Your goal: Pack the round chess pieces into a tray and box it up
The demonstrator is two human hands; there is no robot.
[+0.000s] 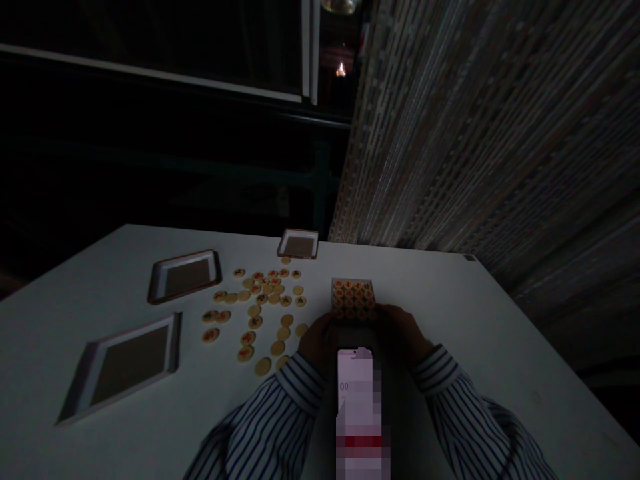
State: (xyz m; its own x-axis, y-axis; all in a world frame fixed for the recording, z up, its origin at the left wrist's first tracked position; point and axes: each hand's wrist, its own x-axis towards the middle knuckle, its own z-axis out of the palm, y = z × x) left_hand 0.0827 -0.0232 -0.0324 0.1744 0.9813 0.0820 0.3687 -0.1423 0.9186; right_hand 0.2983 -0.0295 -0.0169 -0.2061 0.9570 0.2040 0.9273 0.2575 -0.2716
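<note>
A small box of Chinese chess pieces (353,300) stands on the white table, its round wooden discs set in rows with red and dark characters. My left hand (319,339) holds its near left corner, and my right hand (403,331) holds the near right corner. The fingers of both curl in toward the box, though their tips are lost in shadow. Loose Chinese chess pieces (268,289) lie scattered to the left, some showing characters and others blank. One blank piece (301,330) lies close beside my left hand.
Nearest me, between my forearms, is a lit phone (355,393). Three shallow trays or lids lie around the loose pieces: a large one (133,360), a middle one (186,275) and a small one (299,244). A string curtain (425,133) hangs behind the white table (475,347).
</note>
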